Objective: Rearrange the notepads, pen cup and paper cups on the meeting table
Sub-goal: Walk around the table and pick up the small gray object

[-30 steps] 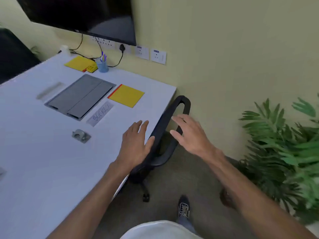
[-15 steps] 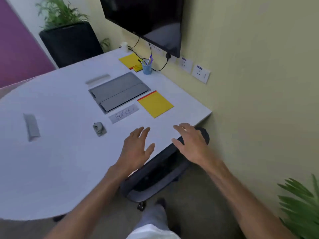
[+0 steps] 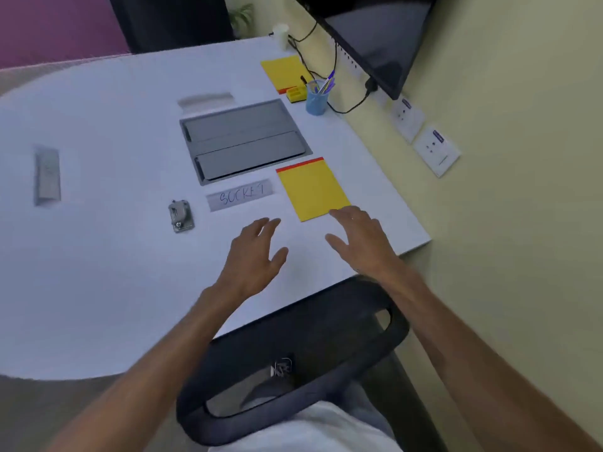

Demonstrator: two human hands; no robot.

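Over a white meeting table (image 3: 98, 256), the left hand (image 3: 257, 252) and right hand (image 3: 362, 243) hover, fingers spread and empty, near a yellow notepad (image 3: 311, 187).

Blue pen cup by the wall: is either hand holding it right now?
No, the blue pen cup stands by the wall; the left hand and right hand are open near the closer yellow notepad.

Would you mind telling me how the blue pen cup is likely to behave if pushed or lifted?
The blue pen cup looks small and light, so it would probably slide easily on the smooth table. Its pens lean out above the rim, so a high push might tip it. The black cable beside it could snag.
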